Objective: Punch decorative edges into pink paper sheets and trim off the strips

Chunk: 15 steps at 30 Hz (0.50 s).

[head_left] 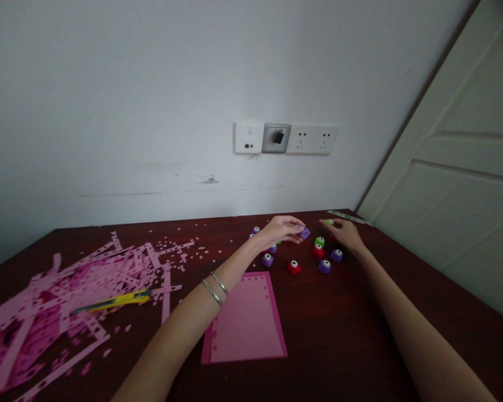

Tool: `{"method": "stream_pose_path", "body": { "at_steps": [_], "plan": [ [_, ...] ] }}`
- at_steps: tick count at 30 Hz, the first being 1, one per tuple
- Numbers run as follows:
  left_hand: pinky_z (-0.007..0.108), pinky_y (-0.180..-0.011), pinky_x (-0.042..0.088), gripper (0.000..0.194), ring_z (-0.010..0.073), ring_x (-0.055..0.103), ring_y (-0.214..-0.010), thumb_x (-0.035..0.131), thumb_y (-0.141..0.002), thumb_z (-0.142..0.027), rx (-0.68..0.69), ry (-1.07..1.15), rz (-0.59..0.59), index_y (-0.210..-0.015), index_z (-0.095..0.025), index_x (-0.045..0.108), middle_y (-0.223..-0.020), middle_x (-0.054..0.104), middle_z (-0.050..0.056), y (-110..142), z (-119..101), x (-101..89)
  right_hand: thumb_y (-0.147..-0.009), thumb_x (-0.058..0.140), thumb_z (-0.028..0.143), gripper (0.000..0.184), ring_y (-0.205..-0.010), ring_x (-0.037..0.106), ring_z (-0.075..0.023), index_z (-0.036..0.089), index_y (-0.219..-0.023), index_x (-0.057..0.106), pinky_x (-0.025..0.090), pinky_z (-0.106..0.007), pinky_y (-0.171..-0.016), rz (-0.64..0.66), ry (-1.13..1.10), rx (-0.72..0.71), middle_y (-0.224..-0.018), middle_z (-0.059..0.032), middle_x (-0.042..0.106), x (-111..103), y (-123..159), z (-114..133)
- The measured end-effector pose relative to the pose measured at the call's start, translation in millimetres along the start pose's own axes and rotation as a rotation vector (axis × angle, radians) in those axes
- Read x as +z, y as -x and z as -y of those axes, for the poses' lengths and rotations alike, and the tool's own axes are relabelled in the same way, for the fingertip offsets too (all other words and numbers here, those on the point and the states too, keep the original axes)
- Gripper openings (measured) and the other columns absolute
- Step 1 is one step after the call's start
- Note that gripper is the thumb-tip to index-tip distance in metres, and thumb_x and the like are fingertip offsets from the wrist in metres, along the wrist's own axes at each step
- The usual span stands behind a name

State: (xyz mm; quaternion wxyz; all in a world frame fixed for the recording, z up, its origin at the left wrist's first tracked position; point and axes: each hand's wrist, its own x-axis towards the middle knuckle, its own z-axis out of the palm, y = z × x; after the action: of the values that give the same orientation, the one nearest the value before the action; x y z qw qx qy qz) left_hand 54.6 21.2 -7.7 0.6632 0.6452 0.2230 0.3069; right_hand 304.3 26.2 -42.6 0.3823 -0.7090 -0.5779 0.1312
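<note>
My left hand (281, 228) reaches across the dark wooden table (352, 335) and pinches a small purple paper punch (305, 233). Two silver bangles (215, 287) sit on that wrist. My right hand (346, 233) rests just right of it, fingers curled around a small green punch (328, 221) at its fingertips. Between and below the hands lie several more small punches: a green punch (319, 242), a red punch (294, 267) and another purple punch (324, 266). A pink sheet of paper (248, 317) with punched holes along its edges lies under my left forearm.
A heap of pink paper strips and scraps (67, 290) covers the table's left side, with a yellow utility knife (113, 301) on it. Wall sockets (285, 138) sit above the table. A white door (456, 184) stands at the right. A ruler-like strip (347, 217) lies at the far right corner.
</note>
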Motion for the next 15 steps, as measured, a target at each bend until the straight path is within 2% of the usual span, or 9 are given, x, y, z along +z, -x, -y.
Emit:
{"method": "stream_pose_path", "body": {
  "at_steps": [2,4,6,8,10,15],
  "plan": [
    [0.032,-0.075,0.048,0.015,0.0131,0.062,-0.069,0.054,-0.080,-0.012,-0.029,0.255,0.063,-0.094,-0.010,0.059,-0.081,0.064,0.009,3,-9,-7.9,-0.073,0.056,0.054,0.037,-0.057,0.054,-0.0164,0.018,-0.072,0.060,0.045,-0.029,-0.054,0.044,-0.430,0.169,-0.063,-0.0038,0.059,-4,3,17],
    [0.031,-0.076,0.047,0.017,0.0143,0.063,-0.071,0.052,-0.080,-0.010,-0.065,0.378,0.123,-0.095,-0.009,0.060,-0.084,0.065,0.011,6,-12,-14.1,-0.076,0.057,0.050,0.030,-0.056,0.053,-0.0125,0.019,-0.077,0.060,0.045,-0.025,-0.052,0.261,-0.814,0.231,-0.069,-0.0027,0.060,-7,8,36],
    [0.031,-0.076,0.047,0.020,0.0153,0.063,-0.072,0.052,-0.079,-0.010,-0.078,0.432,0.171,-0.097,-0.008,0.060,-0.087,0.065,0.013,8,-11,-18.0,-0.078,0.056,0.048,0.029,-0.051,0.049,-0.0088,0.020,-0.078,0.061,0.041,-0.020,-0.046,0.475,-1.031,0.232,-0.068,-0.0009,0.059,-9,14,54],
    [0.031,-0.076,0.046,0.023,0.0163,0.063,-0.073,0.053,-0.077,-0.010,-0.074,0.460,0.208,-0.099,-0.008,0.061,-0.088,0.065,0.013,9,-9,-19.8,-0.079,0.055,0.048,0.030,-0.046,0.043,-0.0068,0.019,-0.079,0.062,0.036,-0.018,-0.041,0.638,-1.142,0.218,-0.066,0.0003,0.057,-8,18,66],
    [0.031,-0.075,0.046,0.025,0.0170,0.063,-0.074,0.054,-0.076,-0.011,-0.075,0.480,0.229,-0.100,-0.007,0.061,-0.087,0.065,0.013,10,-6,-20.6,-0.079,0.056,0.048,0.031,-0.045,0.040,-0.0059,0.018,-0.079,0.062,0.033,-0.018,-0.040,0.744,-1.174,0.208,-0.065,0.0007,0.056,-6,22,72],
    [0.031,-0.074,0.046,0.027,0.0172,0.063,-0.076,0.054,-0.074,-0.011,-0.103,0.445,0.240,-0.100,-0.008,0.061,-0.087,0.065,0.013,14,-7,-22.2,-0.075,0.059,0.050,0.034,-0.048,0.040,-0.0059,0.017,-0.080,0.062,0.032,-0.018,-0.042,0.814,-1.090,0.138,-0.065,0.0010,0.055,-2,25,75]
  ]
}}
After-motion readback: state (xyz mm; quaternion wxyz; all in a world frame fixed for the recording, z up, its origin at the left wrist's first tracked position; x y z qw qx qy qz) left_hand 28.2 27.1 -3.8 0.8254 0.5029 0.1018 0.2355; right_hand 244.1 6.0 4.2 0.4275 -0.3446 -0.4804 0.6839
